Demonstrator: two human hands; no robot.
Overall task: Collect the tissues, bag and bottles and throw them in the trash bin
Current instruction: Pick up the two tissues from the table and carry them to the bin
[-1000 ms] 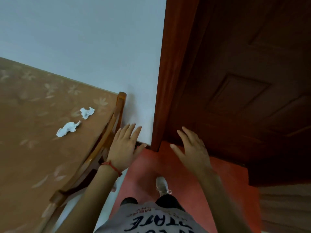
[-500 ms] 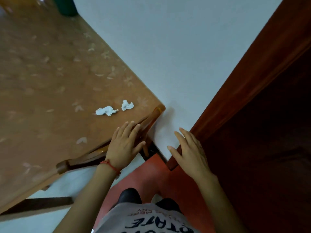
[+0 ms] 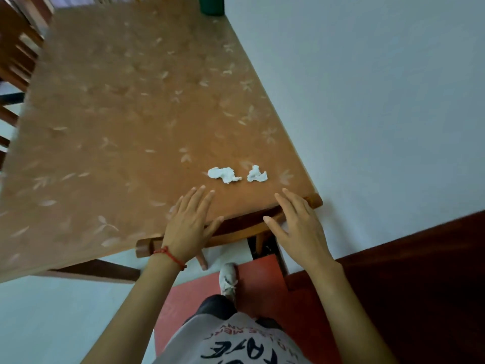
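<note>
Tissues: two crumpled white wads, the larger tissue (image 3: 224, 174) and the smaller tissue (image 3: 257, 174), lay side by side, just apart, on the surface (image 3: 126, 122), just beyond the fingertips of both hands.
Handling: judged very light, soft and crushable; no slip or breakage risk; a loose pinch anywhere on a wad's raised folds should have lifted it.
Left hand (image 3: 189, 224): palm down over the near edge, fingers (image 3: 200, 199) extended and slightly spread, holding nothing; contact with the surface could not be told.
Right hand (image 3: 298, 227): hovered near the corner, fingers (image 3: 287, 203) extended and spread, empty; smaller wad just ahead of them.
Other targets: bag, bottles and trash bin not seen; a dark green object (image 3: 211, 5) stood far beyond the fingers, at the far edge.
Stage: collecting not yet begun, by judgement.
</note>
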